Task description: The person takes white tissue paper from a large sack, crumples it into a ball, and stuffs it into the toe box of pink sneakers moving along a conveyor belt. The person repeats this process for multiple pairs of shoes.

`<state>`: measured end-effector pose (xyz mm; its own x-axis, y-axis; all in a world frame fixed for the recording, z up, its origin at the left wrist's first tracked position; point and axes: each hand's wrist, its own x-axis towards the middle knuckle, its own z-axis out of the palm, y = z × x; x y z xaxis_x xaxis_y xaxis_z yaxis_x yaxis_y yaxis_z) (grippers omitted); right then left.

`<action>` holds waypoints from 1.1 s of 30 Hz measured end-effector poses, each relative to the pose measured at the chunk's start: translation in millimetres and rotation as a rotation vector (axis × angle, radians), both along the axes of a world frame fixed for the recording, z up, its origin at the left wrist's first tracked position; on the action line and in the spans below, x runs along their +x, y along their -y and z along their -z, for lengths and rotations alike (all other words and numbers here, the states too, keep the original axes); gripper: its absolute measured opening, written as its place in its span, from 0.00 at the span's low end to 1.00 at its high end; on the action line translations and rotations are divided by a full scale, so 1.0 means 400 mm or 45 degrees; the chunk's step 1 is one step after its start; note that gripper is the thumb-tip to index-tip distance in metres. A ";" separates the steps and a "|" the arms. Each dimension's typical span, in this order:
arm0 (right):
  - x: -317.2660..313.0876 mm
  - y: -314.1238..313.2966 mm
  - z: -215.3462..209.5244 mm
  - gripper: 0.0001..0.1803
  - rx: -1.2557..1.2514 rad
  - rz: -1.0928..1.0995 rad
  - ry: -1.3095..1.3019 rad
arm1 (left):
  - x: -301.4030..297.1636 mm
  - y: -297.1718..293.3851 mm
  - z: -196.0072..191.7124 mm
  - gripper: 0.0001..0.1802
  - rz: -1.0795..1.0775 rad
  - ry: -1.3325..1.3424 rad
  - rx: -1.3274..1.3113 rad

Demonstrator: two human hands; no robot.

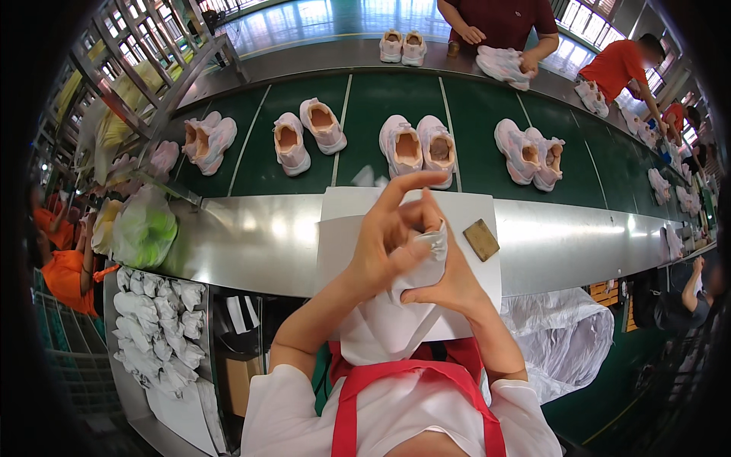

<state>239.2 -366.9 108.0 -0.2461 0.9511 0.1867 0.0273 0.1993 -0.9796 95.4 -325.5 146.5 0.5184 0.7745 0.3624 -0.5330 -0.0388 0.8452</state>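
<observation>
Both hands meet above the steel desk (251,244): left hand (384,247) and right hand (449,278) pinch a crumpled white paper wad (419,266), partly hidden by fingers. Left bin (126,381) holds more white wads (156,327).

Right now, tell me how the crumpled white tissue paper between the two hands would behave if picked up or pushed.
The crumpled white tissue paper is probably floppy: it bunches and folds between the left hand and right hand. Likely very light, since fingertips alone pinch it. It seems apt to tear or crease rather than roll.

Head-worn fisheye, downward, close above the workbench (251,244).
</observation>
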 end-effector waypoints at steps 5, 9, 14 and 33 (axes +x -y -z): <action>-0.001 -0.017 -0.024 0.32 -0.227 0.020 0.060 | 0.006 -0.044 0.045 0.43 -0.146 -0.111 -0.187; 0.034 -0.022 -0.047 0.15 -0.106 0.486 -0.010 | 0.000 0.007 0.056 0.49 -0.603 -0.882 0.654; 0.118 0.013 -0.084 0.12 0.312 1.045 0.127 | -0.097 0.015 0.193 0.51 -0.309 -1.560 0.478; -0.048 0.051 -0.042 0.16 0.758 -0.600 0.393 | -0.002 -0.014 0.079 0.20 0.327 -0.641 -0.272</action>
<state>220.0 -387.1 124.8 -0.7180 0.4981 0.4862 0.0618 0.7414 -0.6682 94.7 -319.8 115.0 0.7657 0.6307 -0.1261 -0.0350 0.2366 0.9710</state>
